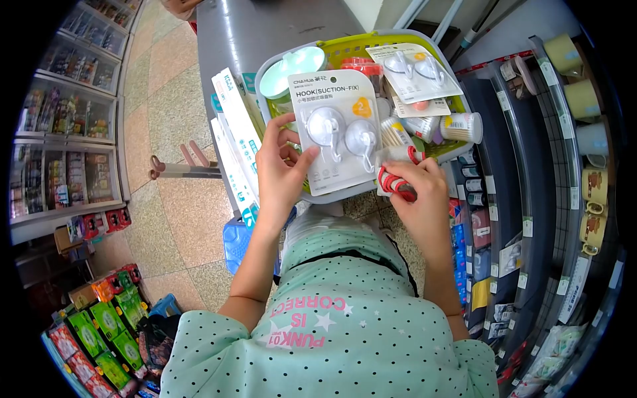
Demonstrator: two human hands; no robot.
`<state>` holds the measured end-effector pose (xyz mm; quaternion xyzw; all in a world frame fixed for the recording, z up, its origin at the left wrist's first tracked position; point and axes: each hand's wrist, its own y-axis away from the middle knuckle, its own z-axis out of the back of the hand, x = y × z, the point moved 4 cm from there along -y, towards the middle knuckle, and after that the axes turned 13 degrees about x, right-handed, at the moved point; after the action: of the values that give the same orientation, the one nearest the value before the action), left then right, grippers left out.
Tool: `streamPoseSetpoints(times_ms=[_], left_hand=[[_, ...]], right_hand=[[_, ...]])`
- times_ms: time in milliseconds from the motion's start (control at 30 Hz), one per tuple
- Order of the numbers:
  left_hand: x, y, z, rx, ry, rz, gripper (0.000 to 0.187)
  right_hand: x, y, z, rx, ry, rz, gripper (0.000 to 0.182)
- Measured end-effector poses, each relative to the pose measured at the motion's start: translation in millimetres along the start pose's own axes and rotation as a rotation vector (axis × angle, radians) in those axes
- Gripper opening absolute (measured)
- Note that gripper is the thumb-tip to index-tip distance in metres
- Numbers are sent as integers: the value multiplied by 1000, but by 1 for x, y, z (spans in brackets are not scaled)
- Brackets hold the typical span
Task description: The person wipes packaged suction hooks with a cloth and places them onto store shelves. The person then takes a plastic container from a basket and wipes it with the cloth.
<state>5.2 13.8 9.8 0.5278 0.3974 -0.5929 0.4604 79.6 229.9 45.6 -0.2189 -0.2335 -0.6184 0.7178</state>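
My left hand (284, 162) holds a white blister card of two suction hooks (338, 156) by its left edge, thumb in front and fingers behind. Just right of that card, my right hand (419, 192) is closed on a small packet with red coiled cord (393, 182). Both hands are over the near side of a grey-and-green basket (312, 194). In the basket are mint green bowls (292, 71), a second hook card (415, 69) and tubs of cotton swabs (462, 127).
Long white boxes (239, 132) stand left of the basket on a grey counter (265, 23). Shelves with cups (582, 99) run along the right. Glass display cases (63, 106) line the left. A blue plastic stool (239, 245) is below the counter.
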Motion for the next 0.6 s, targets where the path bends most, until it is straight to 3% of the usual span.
streamPoseSetpoints(times_ms=[300,433,600], left_hand=[[-4,-3,3,24,66,16,53],[-12,-4,2,31,130,4,54],[-37,-2,-3,36,125,-16,53]], right_hand=[[-2,-8,29,188,-55,46,35],[-11,-1,53,-58,-210,51,45],[-20,14,68,-222,-330,-15,51]])
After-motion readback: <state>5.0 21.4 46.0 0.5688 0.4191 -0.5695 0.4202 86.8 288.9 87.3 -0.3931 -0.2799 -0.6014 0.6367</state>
